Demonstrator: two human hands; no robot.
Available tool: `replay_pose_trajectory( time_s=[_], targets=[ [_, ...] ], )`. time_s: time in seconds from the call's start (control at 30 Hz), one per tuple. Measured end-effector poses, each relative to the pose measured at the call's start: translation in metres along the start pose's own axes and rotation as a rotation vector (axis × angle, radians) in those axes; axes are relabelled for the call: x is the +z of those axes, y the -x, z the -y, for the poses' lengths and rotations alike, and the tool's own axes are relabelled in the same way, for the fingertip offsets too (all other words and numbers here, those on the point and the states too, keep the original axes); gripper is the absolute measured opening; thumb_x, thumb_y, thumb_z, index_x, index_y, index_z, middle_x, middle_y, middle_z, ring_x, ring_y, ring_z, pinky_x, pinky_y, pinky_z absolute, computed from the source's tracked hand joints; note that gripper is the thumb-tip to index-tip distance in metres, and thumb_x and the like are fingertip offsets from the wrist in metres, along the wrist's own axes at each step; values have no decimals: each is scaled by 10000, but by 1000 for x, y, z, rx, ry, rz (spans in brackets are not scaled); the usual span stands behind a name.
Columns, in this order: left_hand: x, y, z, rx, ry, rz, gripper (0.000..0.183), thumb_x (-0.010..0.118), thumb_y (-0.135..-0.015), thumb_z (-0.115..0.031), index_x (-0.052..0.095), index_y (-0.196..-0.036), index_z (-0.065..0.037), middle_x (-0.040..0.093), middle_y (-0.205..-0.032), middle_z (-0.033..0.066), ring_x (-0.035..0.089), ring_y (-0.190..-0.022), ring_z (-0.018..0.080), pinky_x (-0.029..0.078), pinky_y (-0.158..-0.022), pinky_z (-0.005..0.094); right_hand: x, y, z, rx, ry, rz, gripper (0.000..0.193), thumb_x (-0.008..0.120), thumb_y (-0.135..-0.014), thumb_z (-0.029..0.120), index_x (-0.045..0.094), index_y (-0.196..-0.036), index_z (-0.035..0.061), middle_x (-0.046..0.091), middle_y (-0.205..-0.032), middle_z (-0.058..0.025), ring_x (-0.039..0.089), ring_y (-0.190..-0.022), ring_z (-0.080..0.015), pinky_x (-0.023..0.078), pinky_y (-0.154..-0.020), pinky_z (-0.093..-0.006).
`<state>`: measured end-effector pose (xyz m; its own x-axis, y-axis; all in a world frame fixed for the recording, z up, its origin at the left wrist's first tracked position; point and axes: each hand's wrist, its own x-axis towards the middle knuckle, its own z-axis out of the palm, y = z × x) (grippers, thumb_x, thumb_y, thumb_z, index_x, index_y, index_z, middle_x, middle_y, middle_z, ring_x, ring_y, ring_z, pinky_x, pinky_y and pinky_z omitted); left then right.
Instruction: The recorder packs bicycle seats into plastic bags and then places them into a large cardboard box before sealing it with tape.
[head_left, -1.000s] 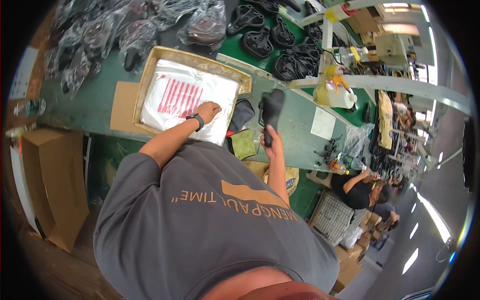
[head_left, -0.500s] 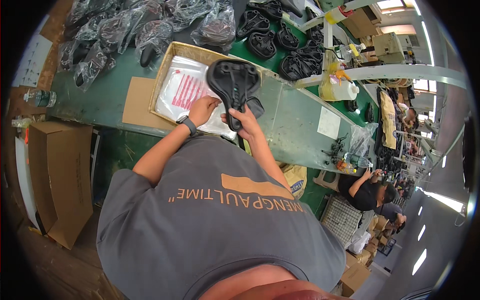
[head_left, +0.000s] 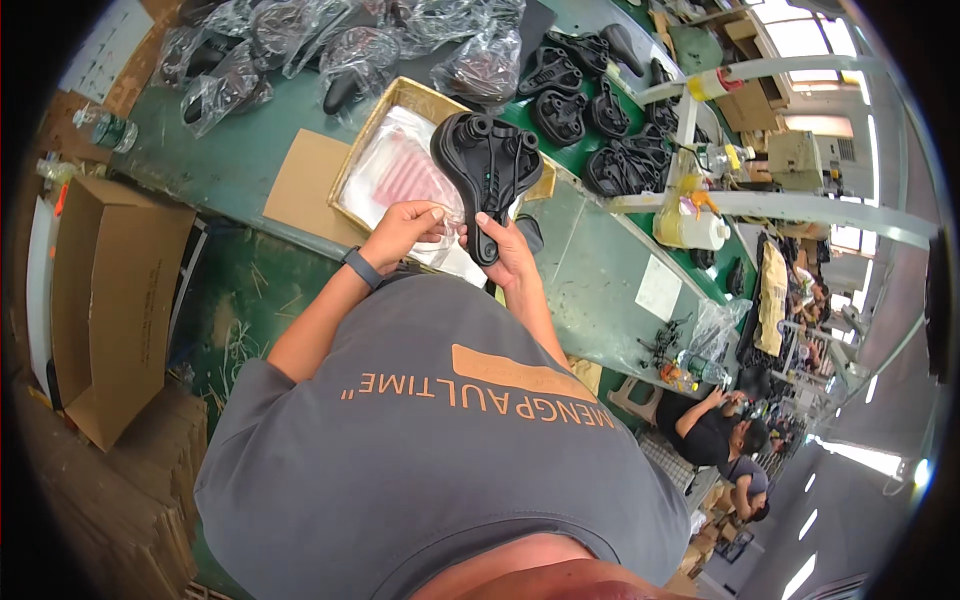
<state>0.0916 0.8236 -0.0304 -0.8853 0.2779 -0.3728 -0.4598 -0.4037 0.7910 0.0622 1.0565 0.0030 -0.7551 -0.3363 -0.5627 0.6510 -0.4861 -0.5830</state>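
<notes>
W/ R hand, grips blk saddle by nose, underside to cam, over R part of tray; w/ L hand, pinches clear bag just beside it. Has bagged saddles past tray to L, bare saddles to R.

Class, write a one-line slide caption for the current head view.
Left hand pinches clear plastic; right hand holds a black saddle, underside showing, by an open box.
</notes>
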Motion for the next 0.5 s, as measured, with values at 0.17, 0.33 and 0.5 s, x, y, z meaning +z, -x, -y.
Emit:
replay_pose_trajectory(
  time_s=[0.17,0.33,0.5],
  targets=[
    [-11,-5,-22,47,359,-25,236,680,-1102,-250,747,-1245,-73,760,-1065,2,721,-974,144,591,-941,367,-5,29,19,-194,105,-24,340,770,-987,71,594,-1261,-27,727,-1026,-194,745,-902,-280,664,-792,-393],
    [-58,11,-81,109,405,-36,131,690,-1082,-193,728,-1151,-88,756,-1064,-4,723,-970,143,581,-946,351,-60,67,45,-350,130,-170,373,785,-982,116,614,-1288,-13,736,-1072,-185,750,-901,-277,648,-823,-395],
    [-41,0,-61,44,38,-93,87,780,-1019,-147,730,-1069,-95,737,-961,-24,688,-914,76,552,-849,255,-35,113,54,-469,413,-219,499,783,-944,74,565,-1384,-18,740,-1145,-186,777,-923,-302,658,-807,-402]
  ],
)
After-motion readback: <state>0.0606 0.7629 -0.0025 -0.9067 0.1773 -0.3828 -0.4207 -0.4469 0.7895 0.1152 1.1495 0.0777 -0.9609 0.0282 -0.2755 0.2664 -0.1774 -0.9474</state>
